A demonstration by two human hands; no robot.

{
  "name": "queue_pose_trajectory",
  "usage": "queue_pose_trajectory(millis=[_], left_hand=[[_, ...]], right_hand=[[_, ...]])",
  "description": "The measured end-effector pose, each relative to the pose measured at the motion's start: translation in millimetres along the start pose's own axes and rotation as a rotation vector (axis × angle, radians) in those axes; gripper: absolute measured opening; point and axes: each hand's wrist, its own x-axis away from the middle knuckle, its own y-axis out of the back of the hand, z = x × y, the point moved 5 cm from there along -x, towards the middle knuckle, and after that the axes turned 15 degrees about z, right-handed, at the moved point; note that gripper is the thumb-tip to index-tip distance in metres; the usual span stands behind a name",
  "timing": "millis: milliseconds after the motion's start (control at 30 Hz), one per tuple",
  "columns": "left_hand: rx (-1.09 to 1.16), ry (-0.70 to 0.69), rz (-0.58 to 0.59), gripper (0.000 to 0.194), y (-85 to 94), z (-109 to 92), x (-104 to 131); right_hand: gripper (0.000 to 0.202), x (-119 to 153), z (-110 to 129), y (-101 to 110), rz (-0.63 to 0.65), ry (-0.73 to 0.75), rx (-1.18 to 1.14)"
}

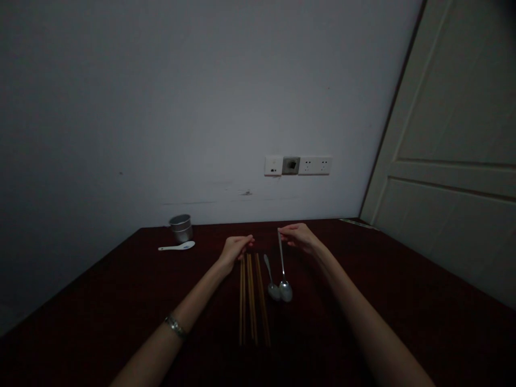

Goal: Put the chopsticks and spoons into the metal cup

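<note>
My right hand [299,236] pinches the handle end of a long metal spoon [285,290], whose bowl points toward me. Beside it on the left lies a shorter metal spoon [273,292], the two bowls touching or nearly so. Several wooden chopsticks [252,301] lie lengthwise on the dark red table [201,322], left of the spoons. Over their far ends is my left hand [236,248], fingers closed together. Its lower fingers are close to the leftmost chopsticks; whether they touch is unclear, and anything inside them is hidden.
A metal cup [181,228] stands at the table's back left, with a white soup spoon [177,246] lying in front of it. Behind the table rises a wall with sockets [314,165]. A pale panelled door [451,172] is on the right.
</note>
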Motion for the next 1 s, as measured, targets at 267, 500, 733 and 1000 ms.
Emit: queue_pose_trajectory(millis=[267,500,733,1000], left_hand=[[0.248,0.145,-0.149,0.037,50.0,44.8,-7.9],[0.312,0.137,-0.131,0.033,56.1,54.4,-8.4],[0.287,0.134,-0.125,0.032,56.5,57.1,-9.7],[0.267,0.122,-0.11,0.035,54.4,59.5,-11.4]], right_hand=[[0.017,-1.9,-41.5,25.6,-0.05,-0.132,-0.057],[0.018,-13.9,-58.0,20.0,0.012,-0.186,-0.021],[0.017,-26.1,-70.4,16.8,0.064,-0.204,-0.028],[0.015,-29.1,-72.4,12.0,0.065,-0.242,0.01]])
